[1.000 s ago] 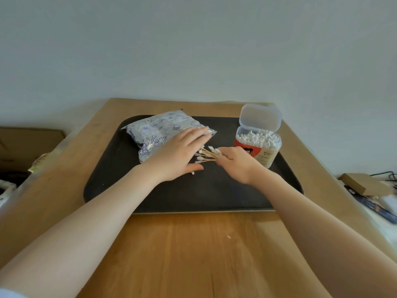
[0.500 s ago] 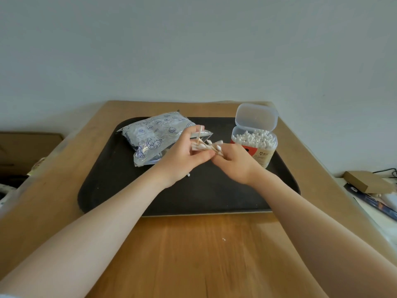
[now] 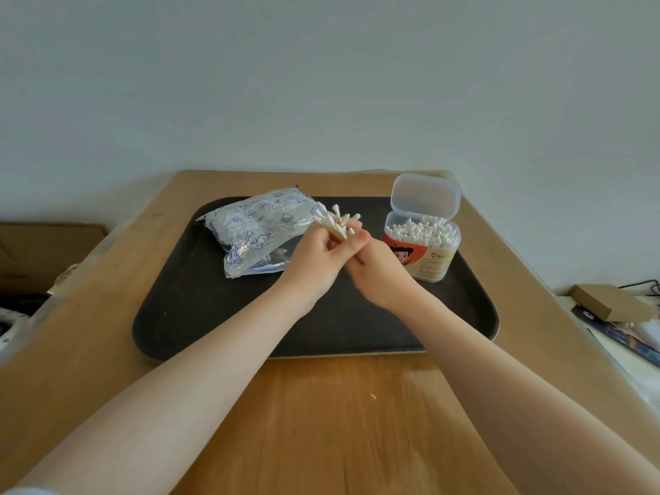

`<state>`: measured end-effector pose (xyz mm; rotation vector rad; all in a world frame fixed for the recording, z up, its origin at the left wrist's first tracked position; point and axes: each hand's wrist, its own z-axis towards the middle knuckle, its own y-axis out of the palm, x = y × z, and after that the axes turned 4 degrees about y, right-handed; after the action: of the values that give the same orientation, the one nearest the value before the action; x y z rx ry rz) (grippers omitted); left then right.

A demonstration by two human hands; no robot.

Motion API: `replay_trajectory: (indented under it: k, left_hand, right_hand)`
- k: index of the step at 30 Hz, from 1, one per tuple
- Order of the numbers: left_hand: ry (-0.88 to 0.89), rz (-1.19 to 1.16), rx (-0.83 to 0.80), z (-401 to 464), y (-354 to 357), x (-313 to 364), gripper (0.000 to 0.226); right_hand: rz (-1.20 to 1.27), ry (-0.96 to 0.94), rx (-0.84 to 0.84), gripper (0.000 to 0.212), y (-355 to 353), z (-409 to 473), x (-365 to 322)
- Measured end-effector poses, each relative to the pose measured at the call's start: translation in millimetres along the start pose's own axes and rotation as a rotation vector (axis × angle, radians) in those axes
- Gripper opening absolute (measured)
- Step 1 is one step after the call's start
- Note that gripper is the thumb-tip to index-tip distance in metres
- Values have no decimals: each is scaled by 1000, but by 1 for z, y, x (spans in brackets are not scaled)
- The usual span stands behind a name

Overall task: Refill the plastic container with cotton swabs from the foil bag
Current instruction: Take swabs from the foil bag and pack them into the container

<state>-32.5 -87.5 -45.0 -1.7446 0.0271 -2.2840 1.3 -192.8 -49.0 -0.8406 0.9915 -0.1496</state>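
The left hand [image 3: 314, 260] is raised above the black tray [image 3: 185, 316], its fingers curled round the lower part of a bunch of cotton swabs [image 3: 337, 221]. The white tips fan out upward and away from the person, above the knuckles. To the left of this hand, the foil bag [image 3: 257, 234] lies flat on the tray's far left part, silver with blue printed figures, its near end crumpled and open toward the hands; a few swab tips show just inside that mouth. The bunch stands in front of the bag's right edge.

The right hand [image 3: 380, 267] meets the left at the middle of the tray, its thumb and fingers pinching the same bunch from the right side, so both hands grip the swabs together. Both forearms reach in from the near edge of the wooden table [image 3: 321, 423], which carries the tray.

Further right, well apart from the hands, the plastic container [image 3: 421, 255] stands upright on the tray's far right part. Its hinged lid [image 3: 425, 198] is tipped back and open, and the box is packed with white swab tips up to its rim. A red and tan label covers its front.

At the far right, off the table, a flat cardboard box [image 3: 607, 303] lies on other items.
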Motion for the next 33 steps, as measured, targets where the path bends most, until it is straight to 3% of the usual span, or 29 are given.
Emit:
replay_trajectory:
  k: [2,6,10,15,17,19,21,23,25,28,33]
  left_hand:
    - [49,26,3,-2,3,3,28]
    - [23,3,35,-3,9,2,26]
    - [-60,14,111,-7,14,2,31]
    - [-24,-117,196,-4,11,7,36]
    - [14,-189,267,2,8,9,37]
    - [12,-348,266,6,6,10,34]
    - [-25,-539,153,4,10,12,30]
    - [-55,-552,46,-3,17,13,26]
    - [-42,-390,20,-9,20,13,20]
    - [28,-165,25,-12,15,14,20]
    - [-3,88,-209,-19,4,9,29]
  right_hand:
    - [-35,10,33,22,0,1,-3]
    - [32,167,40,17,6,3,-4]
    - [565,459,-68,21,9,4,-6]
    - [1061,326,-109,30,1,0,-3]
    - [1124,416,67,36,5,-3,-4]
    - [1326,644,290,40,11,-2,-4]
    - [1648,790,347,52,15,1,-10]
    - [1792,807,391,56,16,7,-17]
    - [1752,810,456,55,16,11,-22]
    - [1527,705,403,60,11,10,-27]
    - [944,206,242,53,-19,10,-31]
